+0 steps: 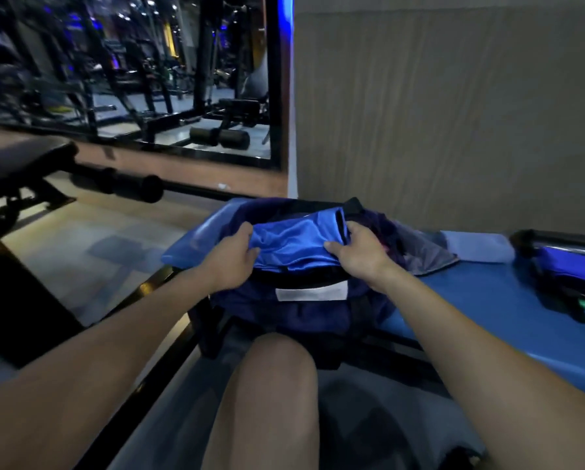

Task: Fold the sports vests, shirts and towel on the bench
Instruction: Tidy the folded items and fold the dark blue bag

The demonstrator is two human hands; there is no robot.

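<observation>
A shiny bright-blue garment (296,240) lies bunched on top of a dark navy pile (304,313) at the left end of the blue padded bench (481,300). My left hand (231,256) grips the garment's left edge, fingers curled over the cloth. My right hand (360,251) holds its right edge, thumb on top and fingers tucked under. A white label strip (311,294) shows on the navy cloth below. A grey garment (426,251) lies just right of the pile, and a pale folded towel (477,247) rests beyond it.
More blue and black clothing with a green strap (569,286) sits at the bench's right end. A wood-panel wall (454,113) stands behind the bench. A wall mirror (131,72) and a black gym bench (23,167) are to the left. My knee (277,385) is below the pile.
</observation>
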